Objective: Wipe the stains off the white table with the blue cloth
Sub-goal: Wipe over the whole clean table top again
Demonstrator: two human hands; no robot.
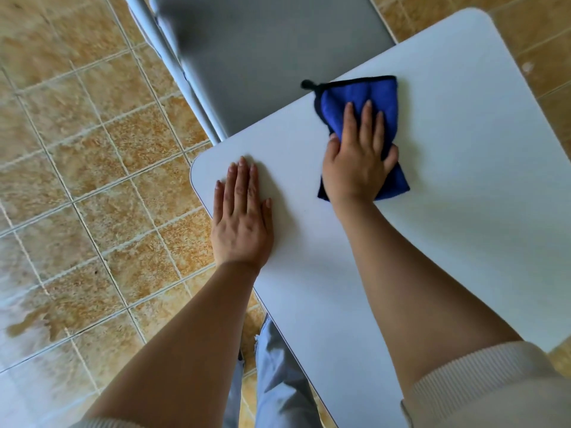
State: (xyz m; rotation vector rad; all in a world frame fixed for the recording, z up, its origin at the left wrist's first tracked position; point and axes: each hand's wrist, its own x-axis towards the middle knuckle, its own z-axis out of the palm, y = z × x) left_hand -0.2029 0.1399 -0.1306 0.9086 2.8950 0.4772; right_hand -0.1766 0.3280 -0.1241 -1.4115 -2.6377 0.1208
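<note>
The white table (448, 168) fills the right half of the head view, its rounded corner near the left. A blue cloth (364, 94) with black trim and a small black loop lies folded near the table's far edge. My right hand (360, 152) presses flat on the cloth, fingers spread over it and thumb curled at its right side. My left hand (242, 217) lies flat, palm down, on the bare tabletop near the left corner, holding nothing. No stain shows clearly on the surface.
A grey chair seat (278, 47) with a pale metal frame stands against the table's far edge. Tan tiled floor (77, 149) surrounds the table on the left. My trouser leg (275, 375) shows below the table's near edge.
</note>
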